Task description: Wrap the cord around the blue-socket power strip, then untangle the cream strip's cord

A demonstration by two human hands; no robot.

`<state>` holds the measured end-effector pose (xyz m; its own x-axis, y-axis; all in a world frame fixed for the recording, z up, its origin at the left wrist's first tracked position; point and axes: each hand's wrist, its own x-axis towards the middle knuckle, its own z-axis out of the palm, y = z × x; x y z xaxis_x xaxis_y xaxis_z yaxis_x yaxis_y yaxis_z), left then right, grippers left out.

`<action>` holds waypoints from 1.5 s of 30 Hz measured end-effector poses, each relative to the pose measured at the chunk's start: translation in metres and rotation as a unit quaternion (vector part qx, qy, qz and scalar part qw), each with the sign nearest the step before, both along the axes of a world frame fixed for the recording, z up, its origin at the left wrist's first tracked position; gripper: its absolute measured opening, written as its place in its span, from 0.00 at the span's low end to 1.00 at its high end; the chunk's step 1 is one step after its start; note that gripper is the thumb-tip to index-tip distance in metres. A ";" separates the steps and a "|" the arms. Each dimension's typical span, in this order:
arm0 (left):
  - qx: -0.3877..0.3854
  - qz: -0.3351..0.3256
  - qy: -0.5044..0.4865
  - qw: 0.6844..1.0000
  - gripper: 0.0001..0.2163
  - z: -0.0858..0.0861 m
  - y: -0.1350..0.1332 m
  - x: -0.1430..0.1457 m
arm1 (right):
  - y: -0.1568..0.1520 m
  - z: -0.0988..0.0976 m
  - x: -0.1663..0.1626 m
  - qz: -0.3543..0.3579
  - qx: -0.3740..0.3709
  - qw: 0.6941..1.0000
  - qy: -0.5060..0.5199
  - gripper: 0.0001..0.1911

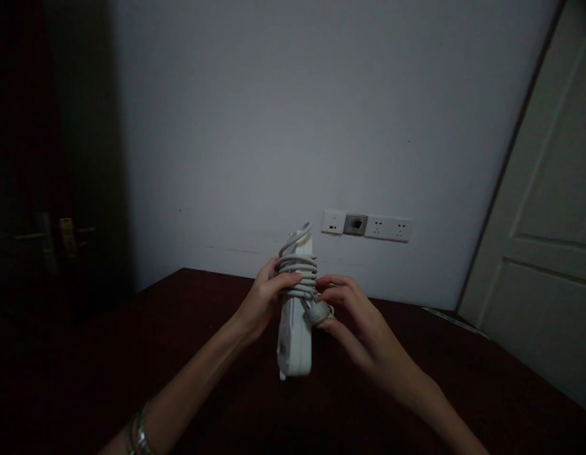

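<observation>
A white power strip (295, 344) is held up above the dark red table, its long side nearly upright. Its pale cord (297, 259) is wound several times around the middle, with one loop standing loose at the top. My left hand (268, 291) grips the strip from the left, thumb pressed across the windings. On the right side, my right hand (352, 309) has its fingers closed around the plug (317, 312) at the cord's end, which lies against the strip just below the windings. Part of the plug's far side is hidden.
Behind the dark red table (217, 303) rises a pale wall with a row of wall sockets (388, 228). A white panelled door (549, 253) stands at the right. At the far left is a dark door with a metal handle (67, 234).
</observation>
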<state>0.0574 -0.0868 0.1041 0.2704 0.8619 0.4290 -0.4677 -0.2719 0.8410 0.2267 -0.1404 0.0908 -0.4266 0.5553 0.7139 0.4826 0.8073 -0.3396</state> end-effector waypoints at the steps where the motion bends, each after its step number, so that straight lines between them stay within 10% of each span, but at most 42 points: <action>1: 0.005 -0.019 -0.003 1.000 0.17 0.001 -0.001 -0.002 | 0.000 0.001 0.000 0.003 -0.001 1.000 0.008 0.07; 45: 0.124 -0.115 0.081 0.982 0.46 0.000 -0.008 -0.013 | -0.026 0.014 -0.002 -0.154 0.221 0.925 -0.267 0.10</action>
